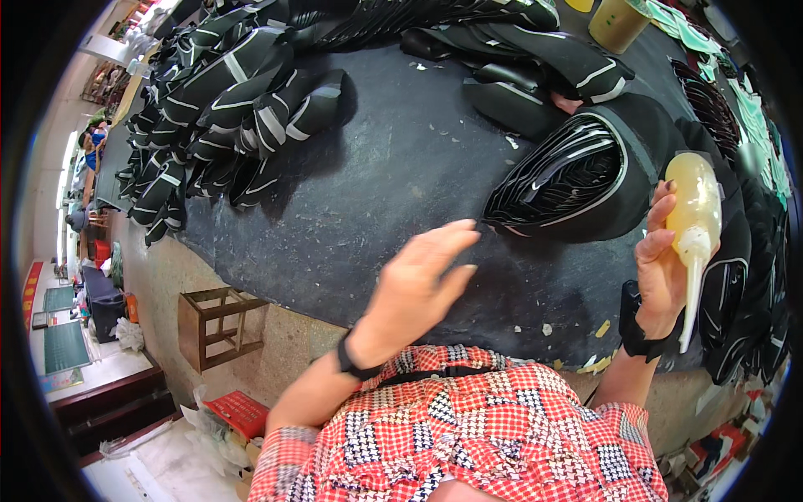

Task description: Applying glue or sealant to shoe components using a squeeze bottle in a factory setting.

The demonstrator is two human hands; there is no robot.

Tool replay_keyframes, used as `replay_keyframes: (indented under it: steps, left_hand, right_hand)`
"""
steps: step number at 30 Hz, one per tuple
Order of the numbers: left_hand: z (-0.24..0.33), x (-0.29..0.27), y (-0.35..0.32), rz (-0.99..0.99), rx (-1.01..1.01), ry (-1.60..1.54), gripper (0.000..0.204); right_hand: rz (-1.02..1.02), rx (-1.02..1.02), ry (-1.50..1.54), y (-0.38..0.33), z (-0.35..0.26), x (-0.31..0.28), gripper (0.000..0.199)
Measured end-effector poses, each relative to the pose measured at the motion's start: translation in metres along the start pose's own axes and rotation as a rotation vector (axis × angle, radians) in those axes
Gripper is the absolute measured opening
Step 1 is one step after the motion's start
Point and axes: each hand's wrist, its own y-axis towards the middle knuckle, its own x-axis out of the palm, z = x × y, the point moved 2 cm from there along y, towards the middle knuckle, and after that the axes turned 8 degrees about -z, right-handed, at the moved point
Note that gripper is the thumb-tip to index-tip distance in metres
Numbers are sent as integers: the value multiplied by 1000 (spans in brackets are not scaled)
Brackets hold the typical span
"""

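Note:
My right hand is wrapped round a squeeze bottle of pale yellow liquid, its long white nozzle pointing down toward me. Over the dark table, my left hand holds nothing; its fingers are stretched out and a little blurred. Just beyond the left fingertips lies a folded stack of black pieces with light edge lines, its layers fanned open on the left side. The stack is close to the right hand too. What the pieces are for cannot be made out.
Heaps of similar black pieces cover the table's far left, with more at the back. A tub stands at the far right near pale green cloth. Beside the dark tabletop, a wooden stool sits on the floor at left.

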Motion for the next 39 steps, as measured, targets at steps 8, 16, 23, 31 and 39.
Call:
replay_keyframes:
  steps: [8,16,23,31,39]
  left_hand:
    - [-25,47,17,33,307,429,42]
    - [-19,62,6,137,375,383,42]
    - [0,67,33,142,436,692,41]
    - [-2,76,22,207,459,609,24]
    - [38,-9,74,84,204,184,8]
  right_hand:
    - [160,-50,-126,-26,-16,-11,53]
    - [93,-4,-53,-31,-24,-21,60]
    - [131,37,-54,-27,-5,-14,51]
    - [204,-18,-89,-44,-6,-23,52]
    - [185,-72,-121,-48,-11,-20,52]
